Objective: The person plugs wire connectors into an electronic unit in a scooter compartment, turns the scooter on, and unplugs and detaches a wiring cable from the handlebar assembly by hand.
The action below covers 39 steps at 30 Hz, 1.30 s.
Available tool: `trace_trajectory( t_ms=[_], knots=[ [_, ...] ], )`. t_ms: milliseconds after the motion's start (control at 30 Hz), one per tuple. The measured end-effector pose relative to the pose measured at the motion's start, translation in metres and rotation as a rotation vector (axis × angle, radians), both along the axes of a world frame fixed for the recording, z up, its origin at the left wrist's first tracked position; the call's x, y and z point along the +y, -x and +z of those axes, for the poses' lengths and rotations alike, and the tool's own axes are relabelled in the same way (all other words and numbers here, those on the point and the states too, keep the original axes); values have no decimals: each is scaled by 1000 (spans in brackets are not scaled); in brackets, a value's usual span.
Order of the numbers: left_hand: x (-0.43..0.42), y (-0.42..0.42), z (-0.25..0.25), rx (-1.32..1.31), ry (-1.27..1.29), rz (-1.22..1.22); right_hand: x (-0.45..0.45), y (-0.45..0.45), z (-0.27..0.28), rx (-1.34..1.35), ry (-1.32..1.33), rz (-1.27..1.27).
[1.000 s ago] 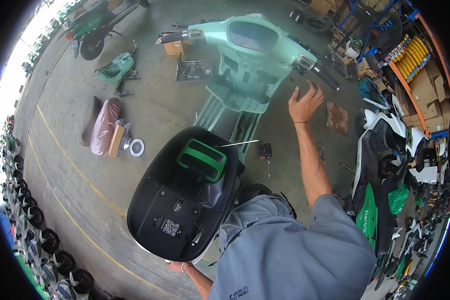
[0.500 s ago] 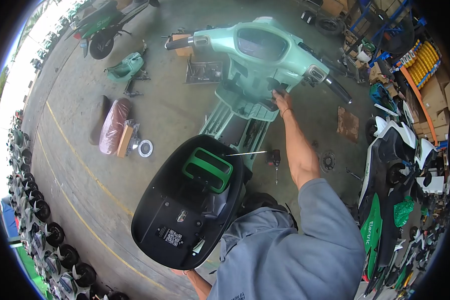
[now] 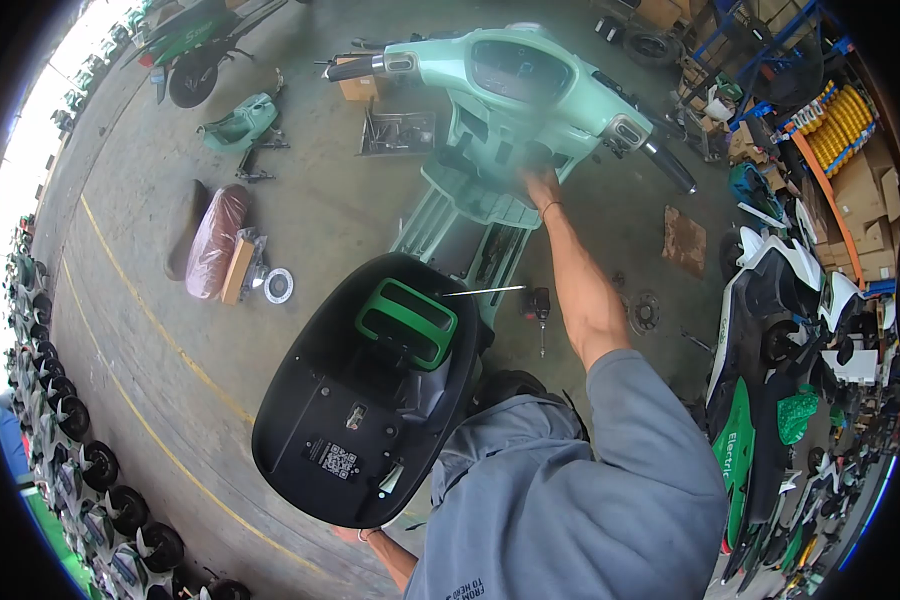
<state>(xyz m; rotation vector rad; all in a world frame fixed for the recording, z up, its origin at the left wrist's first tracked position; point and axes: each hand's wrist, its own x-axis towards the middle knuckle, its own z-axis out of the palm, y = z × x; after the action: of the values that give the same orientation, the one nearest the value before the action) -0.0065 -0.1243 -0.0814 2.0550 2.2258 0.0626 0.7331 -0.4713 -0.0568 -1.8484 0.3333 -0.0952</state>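
Observation:
A mint-green scooter (image 3: 440, 68) stands in front of me, its handlebar at the top of the view. My right hand (image 3: 542, 188) reaches to the inner side of its front panel, by a dark round part; blur and the panel hide the fingertips. At the scooter's rear is a black storage tub (image 3: 305, 400) with a green frame-like part (image 3: 440, 345) inside and a QR label (image 3: 340, 461). My left hand (image 3: 348, 533) is at the tub's rear underside, mostly hidden by it. A thin metal rod (image 3: 485, 291) sticks out over the tub's right rim.
A power driver (image 3: 540, 305) lies on the floor right of the scooter. To the left are a wrapped seat (image 3: 217, 240), a metal ring (image 3: 279, 286) and a green body panel (image 3: 240, 125). A metal tray (image 3: 398, 135) sits ahead. Another scooter (image 3: 735, 450) stands at right.
The whole view has shifted slightly, so the scooter sits a little further left and up. My right hand has turned and its fingers are less visible. My left hand remains under the tub.

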Motion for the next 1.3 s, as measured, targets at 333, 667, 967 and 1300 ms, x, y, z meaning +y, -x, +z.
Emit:
trace_trajectory(
  t_ms=[333,667,967,1300],
  knots=[
    [-4,-28,35,-281,141,372,5,-10,15,110,-148,-79],
    [23,35,-44,-121,51,220,22,37,57,63,-586,236],
    [11,5,-16,-251,-88,269,40,44,93,-28,-781,324],
    [2,-21,17,-318,-28,378,7,37,62,53,-333,-48]
  ],
)
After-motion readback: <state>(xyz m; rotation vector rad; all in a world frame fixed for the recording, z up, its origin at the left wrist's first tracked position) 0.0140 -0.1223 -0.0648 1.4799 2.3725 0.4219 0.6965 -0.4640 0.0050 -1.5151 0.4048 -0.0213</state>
